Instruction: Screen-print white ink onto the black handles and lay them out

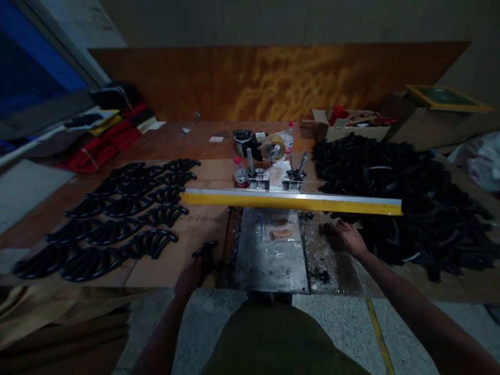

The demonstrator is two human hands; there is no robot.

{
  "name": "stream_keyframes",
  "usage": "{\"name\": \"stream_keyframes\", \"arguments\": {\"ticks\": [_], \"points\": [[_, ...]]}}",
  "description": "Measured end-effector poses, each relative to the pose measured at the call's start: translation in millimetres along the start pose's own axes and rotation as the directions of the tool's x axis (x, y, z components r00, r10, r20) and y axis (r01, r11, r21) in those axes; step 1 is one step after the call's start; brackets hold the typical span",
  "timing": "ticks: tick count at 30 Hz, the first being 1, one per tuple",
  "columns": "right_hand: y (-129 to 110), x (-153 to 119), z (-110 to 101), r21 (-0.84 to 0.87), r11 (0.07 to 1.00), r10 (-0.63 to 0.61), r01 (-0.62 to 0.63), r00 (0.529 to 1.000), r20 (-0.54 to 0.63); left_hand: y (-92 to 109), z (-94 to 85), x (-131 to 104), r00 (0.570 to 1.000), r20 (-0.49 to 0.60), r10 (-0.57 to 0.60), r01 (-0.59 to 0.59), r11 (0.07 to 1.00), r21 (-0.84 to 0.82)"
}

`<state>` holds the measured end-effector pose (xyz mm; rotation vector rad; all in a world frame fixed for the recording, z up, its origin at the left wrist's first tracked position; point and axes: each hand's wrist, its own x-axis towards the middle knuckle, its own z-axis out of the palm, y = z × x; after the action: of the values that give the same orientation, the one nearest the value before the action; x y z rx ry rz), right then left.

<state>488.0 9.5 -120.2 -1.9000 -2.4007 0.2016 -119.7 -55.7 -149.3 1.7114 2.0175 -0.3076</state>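
Observation:
My left hand (pixel 190 277) grips a curved black plastic piece (pixel 204 249) just left of the metal printing plate (pixel 269 260), above the cardboard sheet. My right hand (pixel 350 237) reaches to the right of the plate, fingers on a black piece at the edge of the big heap of black pieces (pixel 402 192). A yellow-edged screen frame (pixel 291 201) is tilted up above the plate, held by two clamps (pixel 275 179). A small tan block (pixel 280 234) lies on the plate.
Rows of black curved pieces (pixel 117 219) lie fanned out on cardboard at the left. Ink tins, a tape roll (pixel 272 147) and bottles stand behind the clamps. Red and yellow items (pixel 105 140) lie far left; a cardboard box (pixel 347 125) stands at the back right.

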Motion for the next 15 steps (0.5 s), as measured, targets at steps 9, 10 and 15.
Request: {"name": "stream_keyframes", "arguments": {"ticks": [9, 10, 15], "points": [[-178, 62, -10, 0.162, 0.93, -0.304, 0.328, 0.939, -0.159, 102, -143.7, 17, 0.917, -0.398, -0.024, -0.251, 0.741, -0.623], [-191, 67, -12, 0.149, 0.93, -0.319, 0.337, 0.938, -0.132, 123, -160.6, 16, 0.895, -0.447, -0.007, -0.32, 0.686, -0.653], [-209, 68, -14, 0.1, 0.954, -0.275, 0.283, 0.958, -0.085, 191, -202.8, -6, 0.821, -0.57, 0.029, -0.556, 0.265, -0.788]]}}
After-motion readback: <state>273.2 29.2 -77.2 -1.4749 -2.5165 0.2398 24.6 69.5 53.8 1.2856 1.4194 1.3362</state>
